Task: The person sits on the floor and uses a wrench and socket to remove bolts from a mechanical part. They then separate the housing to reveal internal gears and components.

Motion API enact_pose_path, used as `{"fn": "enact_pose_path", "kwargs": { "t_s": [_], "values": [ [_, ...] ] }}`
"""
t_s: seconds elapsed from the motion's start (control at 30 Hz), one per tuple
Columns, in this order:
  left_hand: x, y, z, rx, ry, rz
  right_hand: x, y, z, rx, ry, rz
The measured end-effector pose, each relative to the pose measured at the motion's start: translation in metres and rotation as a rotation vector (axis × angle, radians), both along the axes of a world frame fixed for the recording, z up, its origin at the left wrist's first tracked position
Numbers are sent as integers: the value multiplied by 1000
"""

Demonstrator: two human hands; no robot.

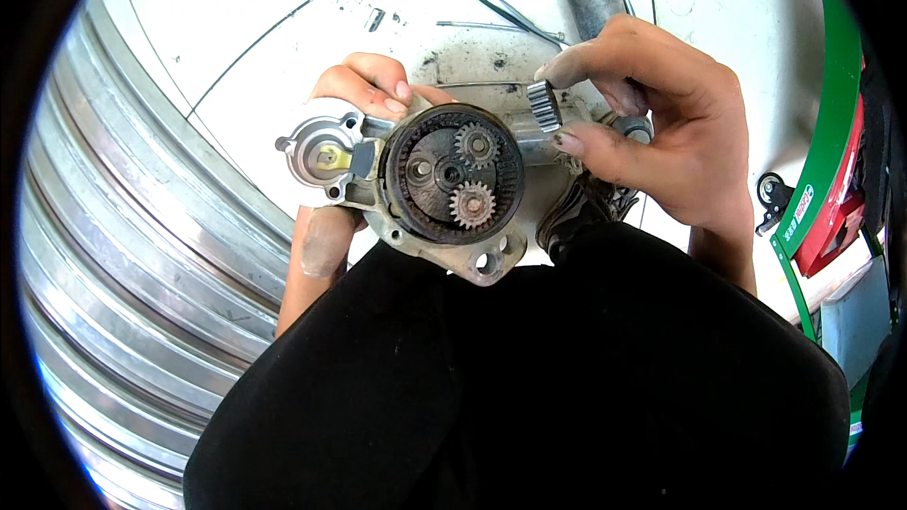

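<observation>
My left hand grips a cast metal gear housing from its left side, fingers over the top and thumb below. Inside the round opening, a dark toothed ring surrounds a carrier plate. Two small planet gears sit on it, an upper gear and a lower gear; a bare round boss shows at the left. A yellow piece lies in the housing's smaller left cavity. Between thumb and forefinger, my right hand pinches a small gear just right of the ring, apart from it.
Ribbed silver metal fills the left side. On the pale, stained floor beyond are a metal cylinder, tweezers-like strips and a small metal piece. A green frame and a caster wheel stand at the right. My black-clad legs are below.
</observation>
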State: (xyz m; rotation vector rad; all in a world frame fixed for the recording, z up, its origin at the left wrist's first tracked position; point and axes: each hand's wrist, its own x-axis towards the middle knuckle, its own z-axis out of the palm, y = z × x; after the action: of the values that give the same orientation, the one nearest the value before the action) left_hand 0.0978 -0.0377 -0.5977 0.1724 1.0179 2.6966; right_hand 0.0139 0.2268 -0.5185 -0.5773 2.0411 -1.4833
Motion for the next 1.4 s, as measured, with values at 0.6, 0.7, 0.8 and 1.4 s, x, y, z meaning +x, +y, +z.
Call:
{"fn": "enact_pose_path", "kwargs": {
  "t_s": [0.6,0.7,0.8,1.4],
  "values": [
    [3,13,2,-25,78,63,5,-25,22,11,122,93],
    [5,11,2,-54,48,45,5,-28,15,-9,213,93],
    [12,2,3,-154,-45,27,-9,-23,10,93,300,96],
    [26,-17,-7,-421,-482,60,2,-47,-108,433,493,-73]
  ]
}}
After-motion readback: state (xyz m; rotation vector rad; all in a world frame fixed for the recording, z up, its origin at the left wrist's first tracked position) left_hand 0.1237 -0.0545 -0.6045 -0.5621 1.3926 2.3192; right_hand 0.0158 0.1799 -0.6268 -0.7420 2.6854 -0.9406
